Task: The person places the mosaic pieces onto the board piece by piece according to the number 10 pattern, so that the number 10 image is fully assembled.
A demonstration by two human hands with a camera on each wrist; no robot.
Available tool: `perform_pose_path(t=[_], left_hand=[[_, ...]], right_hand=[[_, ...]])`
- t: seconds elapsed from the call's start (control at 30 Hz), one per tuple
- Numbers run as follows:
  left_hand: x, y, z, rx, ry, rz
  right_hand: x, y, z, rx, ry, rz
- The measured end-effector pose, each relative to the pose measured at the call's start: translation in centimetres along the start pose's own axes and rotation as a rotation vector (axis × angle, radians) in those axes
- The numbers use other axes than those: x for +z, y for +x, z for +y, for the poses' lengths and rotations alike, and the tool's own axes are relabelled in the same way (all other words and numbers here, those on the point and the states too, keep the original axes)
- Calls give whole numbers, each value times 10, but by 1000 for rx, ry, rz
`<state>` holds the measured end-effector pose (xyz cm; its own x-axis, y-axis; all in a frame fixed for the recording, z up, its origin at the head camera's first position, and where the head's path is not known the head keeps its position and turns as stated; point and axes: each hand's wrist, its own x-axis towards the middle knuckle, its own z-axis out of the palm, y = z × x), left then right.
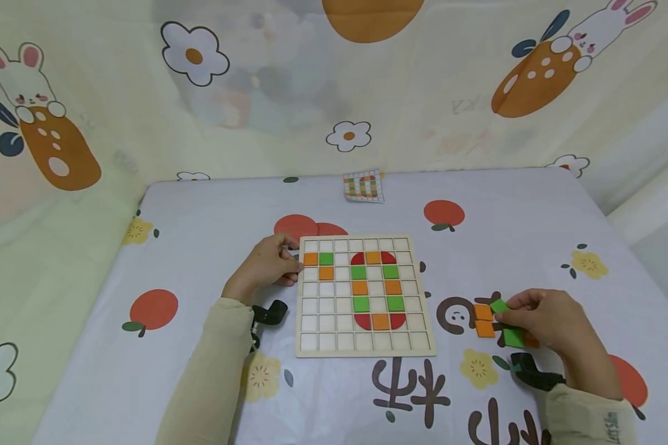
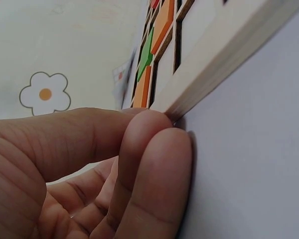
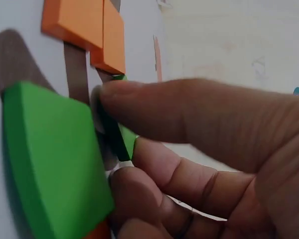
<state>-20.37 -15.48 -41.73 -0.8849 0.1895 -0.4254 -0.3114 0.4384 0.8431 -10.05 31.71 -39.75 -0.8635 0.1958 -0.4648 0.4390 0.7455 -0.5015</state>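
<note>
On the table lies a wooden grid board (image 1: 342, 343) with orange and green square tiles and red rounded ones in some of its cells. My left hand (image 1: 267, 262) rests at the board's left edge, its fingertips (image 2: 162, 154) right against the wooden rim. Off to the right, my right hand (image 1: 551, 318) pinches a green tile (image 3: 122, 134) between thumb and fingers, tilted close over the tablecloth. Beside it lie two orange tiles (image 1: 483, 321) and another green tile (image 1: 514, 338). A bit of orange (image 1: 531, 340) shows from under the right hand.
A small card (image 1: 363, 186) printed with a coloured grid pattern lies at the table's back edge. The tablecloth (image 1: 211, 216) bears fruit, flowers and dark lettering. A patterned curtain (image 1: 278, 123) hangs behind the table.
</note>
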Motion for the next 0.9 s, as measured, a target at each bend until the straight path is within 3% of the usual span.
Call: perform_pose_path(t=[0.23, 0.37, 0.77, 0.9], left_hand=[[0, 0, -1, 11, 3, -3], [0, -1, 0, 10, -18, 2], [0, -3, 0, 11, -22, 3], [0, -2, 0, 15, -14, 7]], right_hand=[[9, -1, -2, -67, -1, 29], [13, 0, -5, -53, 23, 56], [21, 1, -10, -124, 309, 86], [25, 1, -22, -180, 374, 42]])
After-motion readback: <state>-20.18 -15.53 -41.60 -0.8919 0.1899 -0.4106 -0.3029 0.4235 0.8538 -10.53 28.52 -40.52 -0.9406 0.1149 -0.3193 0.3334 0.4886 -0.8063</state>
